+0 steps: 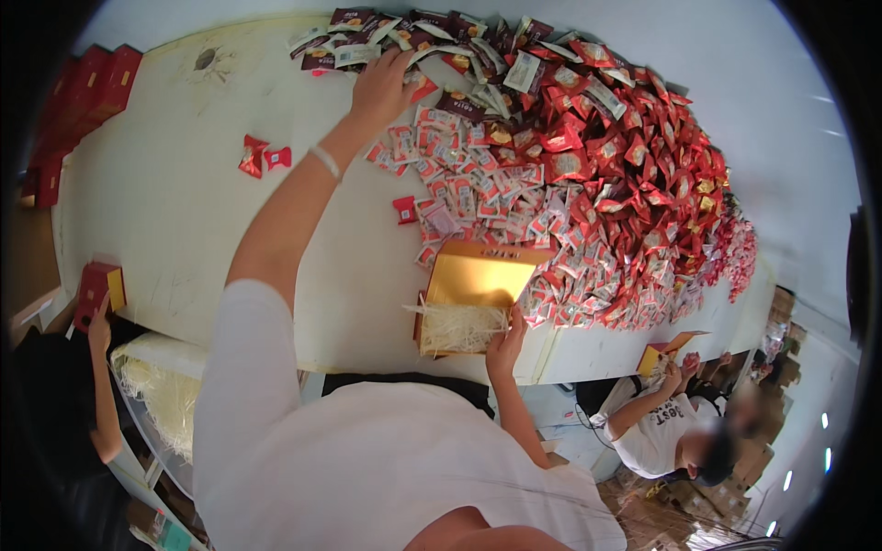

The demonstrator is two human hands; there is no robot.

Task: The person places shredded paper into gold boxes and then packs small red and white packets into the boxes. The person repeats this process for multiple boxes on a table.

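Observation:
My left hand (382, 86) reaches to the far edge of a heap of wrapped snacks, its fingers over dark brown packets (358, 55). A red packet (422, 86) lies by its thumb; whether the fingers grip anything is unclear. Nearer to me, my right hand (506, 344) grips the right side of an open cardboard gift box (474, 275), whose raised lid is gold inside. Pale shredded paper filler (462, 328) fills the box. Just beyond the lid lie small white-and-red packets (462, 196), with many red foil packets (606, 158) heaped to the right.
Two red packets (255, 156) lie apart on the white table (172, 227), which has a hole at the far left. Red boxes (114, 82) are stacked at the left edge. Co-workers handle boxes at left (100, 296) and right (658, 355). A bin of shredded filler (162, 399) stands at left.

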